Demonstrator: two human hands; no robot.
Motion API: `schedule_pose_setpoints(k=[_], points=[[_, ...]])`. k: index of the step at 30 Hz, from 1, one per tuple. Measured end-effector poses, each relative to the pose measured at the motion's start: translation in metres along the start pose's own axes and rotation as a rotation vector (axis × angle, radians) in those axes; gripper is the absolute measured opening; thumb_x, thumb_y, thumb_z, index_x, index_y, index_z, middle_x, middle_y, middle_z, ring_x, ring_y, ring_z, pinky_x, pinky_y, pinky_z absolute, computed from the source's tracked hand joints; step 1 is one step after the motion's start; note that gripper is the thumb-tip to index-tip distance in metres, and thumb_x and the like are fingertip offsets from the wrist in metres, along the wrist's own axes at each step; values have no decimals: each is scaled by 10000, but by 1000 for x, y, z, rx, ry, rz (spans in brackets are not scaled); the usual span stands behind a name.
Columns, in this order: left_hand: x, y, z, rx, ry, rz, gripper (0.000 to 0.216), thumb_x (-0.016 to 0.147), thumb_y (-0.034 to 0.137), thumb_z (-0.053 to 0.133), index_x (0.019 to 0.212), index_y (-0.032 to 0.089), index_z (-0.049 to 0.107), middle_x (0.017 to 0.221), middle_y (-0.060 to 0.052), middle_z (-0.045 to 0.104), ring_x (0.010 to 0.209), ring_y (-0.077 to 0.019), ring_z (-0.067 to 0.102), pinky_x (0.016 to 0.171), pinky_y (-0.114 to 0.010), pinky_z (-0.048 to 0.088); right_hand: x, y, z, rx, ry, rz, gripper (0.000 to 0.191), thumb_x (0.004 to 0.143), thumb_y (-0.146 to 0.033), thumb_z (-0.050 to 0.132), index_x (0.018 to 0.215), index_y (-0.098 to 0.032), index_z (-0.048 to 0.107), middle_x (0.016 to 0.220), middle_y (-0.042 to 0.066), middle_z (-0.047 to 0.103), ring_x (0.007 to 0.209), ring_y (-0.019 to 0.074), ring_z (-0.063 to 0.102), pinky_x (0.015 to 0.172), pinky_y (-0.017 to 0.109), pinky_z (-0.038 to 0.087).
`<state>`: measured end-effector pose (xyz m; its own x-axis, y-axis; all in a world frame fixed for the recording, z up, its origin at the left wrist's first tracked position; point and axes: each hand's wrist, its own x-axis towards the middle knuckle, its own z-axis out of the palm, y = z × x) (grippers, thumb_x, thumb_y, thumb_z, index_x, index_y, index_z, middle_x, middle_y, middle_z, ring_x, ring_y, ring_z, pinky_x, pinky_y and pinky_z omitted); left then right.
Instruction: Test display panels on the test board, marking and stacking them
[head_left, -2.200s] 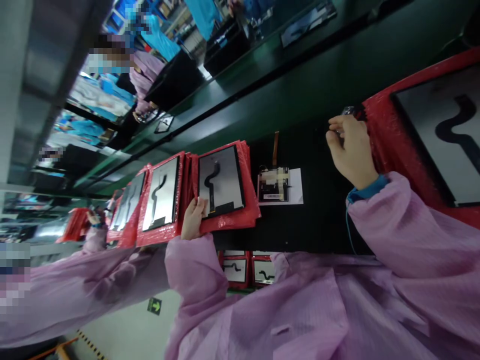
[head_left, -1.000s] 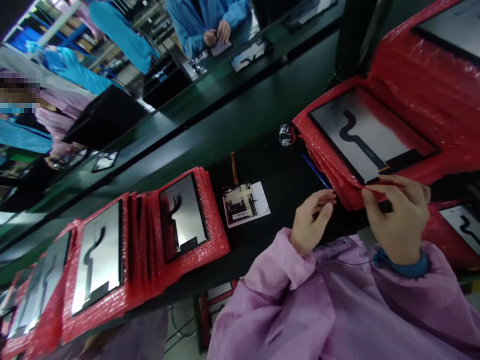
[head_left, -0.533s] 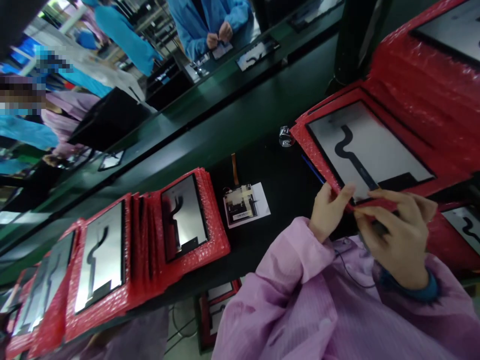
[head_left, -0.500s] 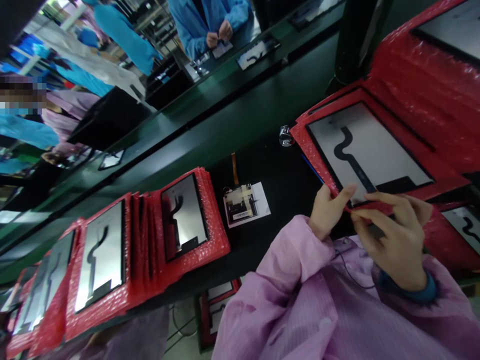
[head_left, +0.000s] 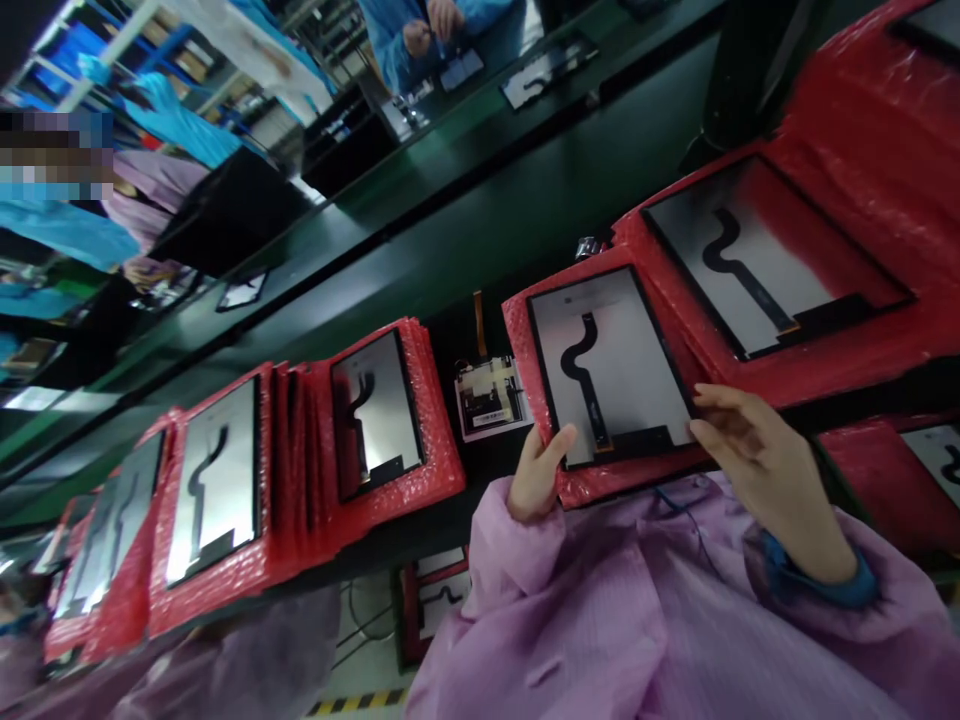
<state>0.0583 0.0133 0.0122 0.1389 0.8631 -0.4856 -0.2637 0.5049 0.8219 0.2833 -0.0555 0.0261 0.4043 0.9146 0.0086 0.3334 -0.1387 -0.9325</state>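
Note:
A display panel [head_left: 634, 365] with a silver back and a dark curved flex cable [head_left: 576, 362] lies on a red bubble-wrap sleeve [head_left: 517, 325], both held tilted in front of my chest. My left hand [head_left: 536, 475] grips the lower left corner, thumb on top and the other fingers hidden underneath. At the lower right corner, my right hand [head_left: 757, 455] pinches the edge between thumb and forefinger. Just right of them, a similar display panel [head_left: 817, 270] rests on a stack of red bubble-wrap sleeves [head_left: 847, 365].
To the left stand stacks of red sleeves [head_left: 442, 450] topped with panels. Between the stacks sits a small circuit assembly [head_left: 487, 395] with an orange flex strip. Beyond the green conveyor [head_left: 450, 250], a co-worker's hands [head_left: 431, 25] handle a small part.
Both hands have moved left, bringing a panel and its red sleeve away from the right-hand stack. Another panel now shows on that stack. The view has shifted slightly.

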Motion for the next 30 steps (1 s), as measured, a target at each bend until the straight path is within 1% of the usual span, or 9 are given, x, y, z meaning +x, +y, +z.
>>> schedule_pose_setpoints(k=[6, 8, 10, 12, 16, 22, 26, 28, 30], points=[[6, -11, -26, 129, -22, 38, 562, 693, 581, 870, 1039, 175, 696, 928, -27, 731, 882, -164, 697, 882, -309, 564, 16, 4, 22, 222, -157, 169, 452, 803, -414, 738, 1193, -212, 632, 1016, 66, 713, 896, 185, 704, 816, 352, 609], [2, -15, -30, 229, 17, 152, 595, 802, 601, 778, 1217, 197, 644, 1125, -65, 711, 1023, -178, 689, 962, -324, 553, 18, 5, 26, 224, -152, 178, 417, 791, -391, 745, 1150, -215, 626, 1012, 65, 714, 896, 188, 704, 800, 353, 607], [-7, -21, -32, 382, 88, 294, 674, 886, 570, 702, 1438, 241, 495, 1333, -109, 628, 1172, -208, 652, 1040, -371, 533, 21, 7, 28, 220, -146, 182, 390, 779, -378, 747, 1111, -217, 620, 1008, 64, 712, 896, 190, 702, 776, 343, 602], [-17, -28, -33, 622, 186, 431, 746, 924, 517, 670, 1555, 266, 361, 1416, -142, 555, 1244, -247, 618, 1061, -421, 531, 23, 9, 31, 224, -141, 183, 383, 759, -381, 755, 1075, -216, 616, 1000, 61, 708, 887, 187, 700, 758, 329, 593], [-27, -38, -36, 1035, 241, 661, 538, 1008, 429, 550, 1509, 245, 491, 1348, -155, 548, 1164, -252, 636, 1030, -420, 550, 28, 11, 32, 214, -142, 177, 367, 745, -382, 757, 1037, -216, 606, 1016, 60, 699, 904, 185, 694, 774, 323, 586], [-19, -42, -42, 1149, 199, 744, 487, 1035, 395, 501, 1469, 180, 548, 1341, -183, 553, 1196, -266, 610, 1030, -433, 552, 35, 20, 34, 132, -195, 140, 417, 791, -449, 725, 1098, -206, 583, 1016, 73, 695, 914, 189, 702, 784, 332, 600], [-21, -31, -43, 1103, 167, 720, 428, 1022, 370, 536, 1416, 212, 590, 1333, -160, 568, 1073, -228, 650, 889, -376, 612, 27, 8, 31, -254, -118, -76, 494, 925, -453, 577, 1327, -173, 518, 1078, 130, 695, 878, 226, 702, 752, 392, 599], [-19, -18, -44, 1063, 210, 738, 359, 1019, 355, 536, 1330, 215, 648, 1306, -146, 582, 991, -199, 663, 777, -316, 617, 25, -10, 28, -570, -84, -285, 474, 978, -421, 491, 1357, -138, 517, 1205, 185, 658, 1014, 297, 681, 814, 462, 585], [-11, 0, -46, 1057, 283, 804, 295, 1019, 337, 525, 1219, 206, 698, 1238, -134, 611, 986, -198, 664, 800, -317, 610, 31, -30, 28, -764, -135, -506, 422, 998, -387, 455, 1309, -120, 556, 1298, 198, 617, 1135, 338, 637, 888, 492, 563]])
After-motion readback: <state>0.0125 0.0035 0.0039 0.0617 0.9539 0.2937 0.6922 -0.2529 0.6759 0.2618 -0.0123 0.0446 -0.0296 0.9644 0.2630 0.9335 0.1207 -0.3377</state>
